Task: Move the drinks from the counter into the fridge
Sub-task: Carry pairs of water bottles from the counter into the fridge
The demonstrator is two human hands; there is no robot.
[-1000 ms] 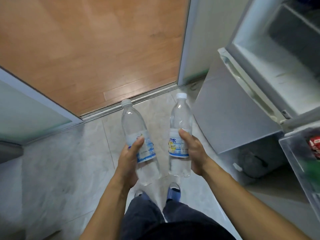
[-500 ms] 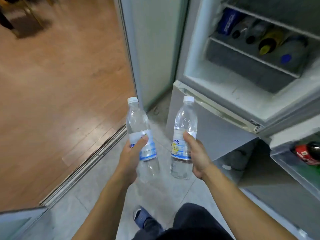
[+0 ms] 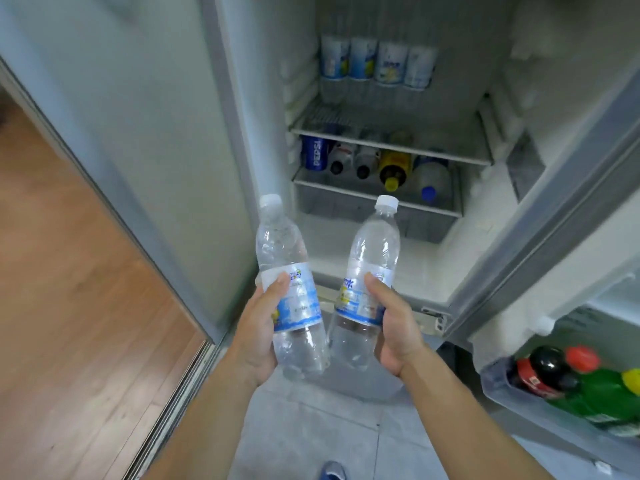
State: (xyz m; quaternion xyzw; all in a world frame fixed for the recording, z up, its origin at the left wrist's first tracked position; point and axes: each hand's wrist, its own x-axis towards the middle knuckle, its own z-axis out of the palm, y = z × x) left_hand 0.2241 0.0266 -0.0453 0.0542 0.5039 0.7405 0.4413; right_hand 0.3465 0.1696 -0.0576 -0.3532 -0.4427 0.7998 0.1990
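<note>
Wooden floor [image 3: 69, 323]: at your 9 o'clock, running up to the sliding-door track [image 3: 180, 386].
Left hand [image 3: 258, 337]: your fingers are wrapped round the left bottle, thumb lying across its label.
Left bottle [image 3: 289, 289]: a clear water bottle with a white cap and a blue-and-white label, held upright and tipped a little toward 11 o'clock, in the air in front of the open fridge.
Right bottle [image 3: 369, 282]: the same kind of bottle, tipped a little toward 1 o'clock; its lower part touches or almost touches the left bottle, while the caps stand apart.
Right hand [image 3: 394, 327]: clamped round the right bottle at the label, thumb across the front.
Fridge [image 3: 263, 140]: open at your 12 o'clock; neither bottle is inside it yet.
Upper shelf [image 3: 391, 143]: a row of four white-labelled bottles [image 3: 377, 60] stands at the back.
Lower tray [image 3: 374, 206]: holds a Pepsi can [image 3: 317, 152], two dark-capped bottles, a yellow-capped bottle [image 3: 394, 169] and a blue-capped bottle [image 3: 433, 178], all lying with their tops toward you.
Door rack [image 3: 498, 382]: at your 4 o'clock, holding a dark cola bottle [image 3: 543, 368] and a green bottle [image 3: 606, 393].
Tiled floor [image 3: 304, 431]: under your arms, with the tip of a shoe [image 3: 332, 471] at 6 o'clock.
</note>
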